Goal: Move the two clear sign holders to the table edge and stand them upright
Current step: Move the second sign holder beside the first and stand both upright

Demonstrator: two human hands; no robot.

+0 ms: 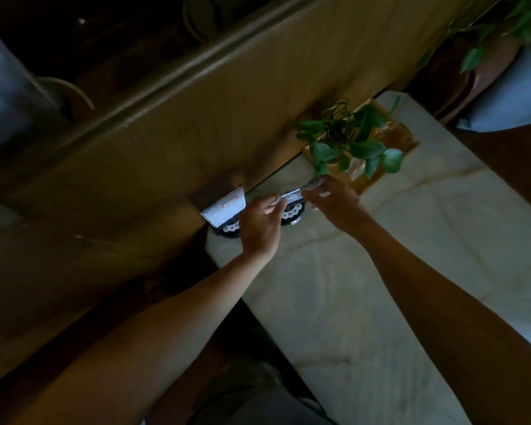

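Single head-worn wide-angle view, looking forward and steeply down, frame rolled so the marble table [380,271] runs diagonally. Both forearms reach in from below; hands sit mid-frame at the table's far edge, close range.

No text can be read anywhere. The sign holder [224,210] standing at the surface's [411,240] far left corner carries a white sheet with a small red outlined mark near its top, too blurred to tell as a letter or a frame. Along its dark base runs a row of white rounded marks, not legible. The second sign holder [292,199], at the same edge, shows a like row of white marks, equally unreadable.
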